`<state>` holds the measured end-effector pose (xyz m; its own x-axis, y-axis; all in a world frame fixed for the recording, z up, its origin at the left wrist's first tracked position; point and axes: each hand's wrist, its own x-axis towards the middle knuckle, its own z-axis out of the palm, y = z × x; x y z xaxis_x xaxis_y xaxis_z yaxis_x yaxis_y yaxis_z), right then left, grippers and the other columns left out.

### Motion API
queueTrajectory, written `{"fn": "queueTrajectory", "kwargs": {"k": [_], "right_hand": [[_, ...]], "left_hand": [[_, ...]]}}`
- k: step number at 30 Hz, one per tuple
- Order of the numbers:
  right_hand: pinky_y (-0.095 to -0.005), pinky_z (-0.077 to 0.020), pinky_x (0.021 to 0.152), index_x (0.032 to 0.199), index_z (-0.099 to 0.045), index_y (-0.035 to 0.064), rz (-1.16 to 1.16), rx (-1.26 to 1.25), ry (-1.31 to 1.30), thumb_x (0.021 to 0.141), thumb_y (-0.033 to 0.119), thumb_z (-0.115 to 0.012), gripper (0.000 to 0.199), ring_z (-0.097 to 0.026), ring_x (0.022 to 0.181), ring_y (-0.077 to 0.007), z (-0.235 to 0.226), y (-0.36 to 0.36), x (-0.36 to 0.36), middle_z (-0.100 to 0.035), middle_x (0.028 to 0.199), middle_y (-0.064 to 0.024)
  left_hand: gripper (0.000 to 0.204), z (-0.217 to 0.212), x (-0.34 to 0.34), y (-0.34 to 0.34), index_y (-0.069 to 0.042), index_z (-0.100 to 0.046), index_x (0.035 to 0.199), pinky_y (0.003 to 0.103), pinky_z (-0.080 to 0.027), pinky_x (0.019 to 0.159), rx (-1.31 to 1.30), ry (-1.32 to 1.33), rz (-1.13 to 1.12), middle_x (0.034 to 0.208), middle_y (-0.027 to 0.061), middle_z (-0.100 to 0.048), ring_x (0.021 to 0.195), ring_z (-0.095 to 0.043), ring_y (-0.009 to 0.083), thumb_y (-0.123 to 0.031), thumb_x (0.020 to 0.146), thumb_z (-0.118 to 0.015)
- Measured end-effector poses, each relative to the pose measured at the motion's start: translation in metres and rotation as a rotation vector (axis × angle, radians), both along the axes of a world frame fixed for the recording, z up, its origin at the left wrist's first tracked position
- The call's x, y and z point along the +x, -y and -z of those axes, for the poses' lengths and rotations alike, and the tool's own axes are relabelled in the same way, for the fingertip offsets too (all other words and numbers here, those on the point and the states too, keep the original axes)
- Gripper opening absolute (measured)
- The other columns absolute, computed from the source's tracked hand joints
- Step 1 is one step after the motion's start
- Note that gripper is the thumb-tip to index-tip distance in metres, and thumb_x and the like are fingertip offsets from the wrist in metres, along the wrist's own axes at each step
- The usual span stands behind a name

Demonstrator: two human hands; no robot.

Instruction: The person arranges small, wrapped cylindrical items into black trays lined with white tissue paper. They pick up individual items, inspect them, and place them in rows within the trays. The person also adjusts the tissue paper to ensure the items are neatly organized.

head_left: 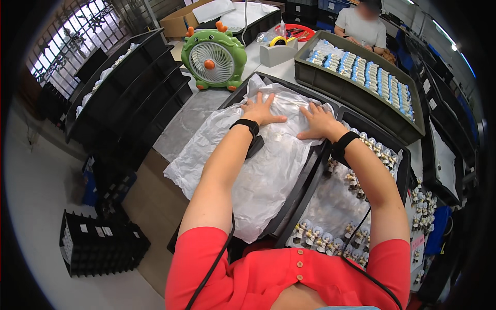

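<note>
A wrinkled sheet of white tissue paper (268,175) lies over a black tray (289,211) in front of me and spills past its left side. My left hand (262,111) rests on the far part of the paper, fingers spread. To its right, my right hand (316,123) is also spread on the paper, near the tray's right rim. Neither hand grips anything. What lies beneath the paper is hidden. Beside this tray, partly covered by my right arm, a second black tray (310,199) holds rows of small figurines (313,232) on white lining.
A green cartoon-shaped fan (214,59) and a tape dispenser (279,51) stand behind the tray. An olive crate (356,90) of blue-and-white pieces sits at the far right. Stacked black trays (129,98) rise at left. A person (363,28) sits at the back.
</note>
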<state>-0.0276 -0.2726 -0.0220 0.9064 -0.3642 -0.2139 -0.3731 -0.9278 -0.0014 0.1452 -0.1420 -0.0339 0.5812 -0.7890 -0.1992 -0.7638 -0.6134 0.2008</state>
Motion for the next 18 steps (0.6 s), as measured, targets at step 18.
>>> {"fn": "queueTrajectory", "kwargs": {"k": [18], "right_hand": [[-0.0543, -0.0305, 0.102, 0.142, -0.035, 0.0177, -0.123, 0.116, 0.010, 0.070, 0.053, -0.067, 0.086, -0.042, 0.126, -0.0365, -0.015, -0.010, -0.002, -0.029, 0.146, -0.0189]], "left_hand": [[0.099, 0.010, -0.001, 0.003, -0.024, -0.017, 0.148, 0.061, -0.017, 0.107, -0.055, 0.037, -0.061, 0.153, 0.0180, -0.012, 0.137, -0.018, 0.0462, -0.072, 0.071, -0.057]]}}
